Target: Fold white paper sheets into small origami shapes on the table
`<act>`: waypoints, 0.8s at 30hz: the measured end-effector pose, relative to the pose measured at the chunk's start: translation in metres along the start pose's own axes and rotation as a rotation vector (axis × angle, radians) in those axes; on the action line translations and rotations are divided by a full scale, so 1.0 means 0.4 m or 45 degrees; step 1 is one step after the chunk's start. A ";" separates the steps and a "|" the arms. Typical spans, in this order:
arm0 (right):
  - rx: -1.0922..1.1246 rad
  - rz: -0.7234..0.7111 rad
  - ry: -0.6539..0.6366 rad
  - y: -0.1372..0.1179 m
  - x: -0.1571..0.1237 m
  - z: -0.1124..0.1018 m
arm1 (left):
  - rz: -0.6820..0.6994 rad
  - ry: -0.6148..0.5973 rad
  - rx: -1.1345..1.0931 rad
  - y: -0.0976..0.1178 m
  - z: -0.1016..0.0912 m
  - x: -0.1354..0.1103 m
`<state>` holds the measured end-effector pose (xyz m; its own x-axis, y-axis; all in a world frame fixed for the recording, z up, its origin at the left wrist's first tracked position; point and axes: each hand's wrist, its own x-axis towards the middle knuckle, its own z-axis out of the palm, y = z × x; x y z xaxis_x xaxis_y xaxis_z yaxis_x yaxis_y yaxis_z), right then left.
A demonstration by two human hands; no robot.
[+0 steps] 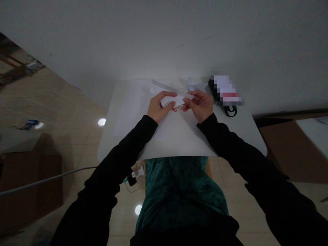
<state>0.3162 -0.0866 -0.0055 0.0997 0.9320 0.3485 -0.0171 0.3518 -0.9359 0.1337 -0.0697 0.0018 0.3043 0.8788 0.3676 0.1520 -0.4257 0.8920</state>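
Two hands pinch one folded paper (179, 100) between them, over the white table (179, 143).
From here I see the left hand (158, 105) with thumb and fingers closed on the paper's left part, the right hand (202, 106) gripping its right end. A flat sheet (128, 109) lies left of the left hand; a black case (223, 89) sits just beyond and right of the right hand.

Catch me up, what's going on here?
A person's bare left grip and right grip hold a folded white paper piece over a white rounded-corner table; the right pinches its right end. A flat white paper sheet lies to the left, and a black oblong item with a loop, partly pixelated, sits to the right.
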 end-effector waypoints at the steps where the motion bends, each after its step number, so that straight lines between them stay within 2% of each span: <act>1: -0.002 -0.001 0.014 0.006 0.010 -0.012 | 0.032 -0.030 -0.024 0.001 -0.006 0.000; 5: -0.038 -0.029 0.024 0.030 0.047 -0.057 | 0.120 -0.132 -0.013 0.001 -0.030 0.000; 10: -0.003 0.052 -0.235 0.029 0.069 -0.089 | 0.167 -0.167 0.006 0.004 -0.067 0.017; 13: 0.017 0.087 -0.314 0.013 0.071 -0.097 | 0.176 -0.169 0.038 0.015 -0.092 0.025; 16: 0.018 0.083 -0.332 -0.006 0.070 -0.099 | 0.129 -0.161 0.063 0.028 -0.109 0.024; 21: -0.014 0.106 -0.398 -0.028 0.069 -0.103 | -0.053 -0.296 -0.108 0.050 -0.111 0.011; 24: -0.004 0.122 -0.432 -0.033 0.069 -0.107 | -0.114 -0.314 -0.176 0.061 -0.110 0.006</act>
<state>0.3619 -0.0692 0.0142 -0.2386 0.9369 0.2557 -0.0073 0.2615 -0.9652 0.0968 -0.0686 0.0358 0.5176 0.8252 0.2261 0.0642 -0.3010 0.9515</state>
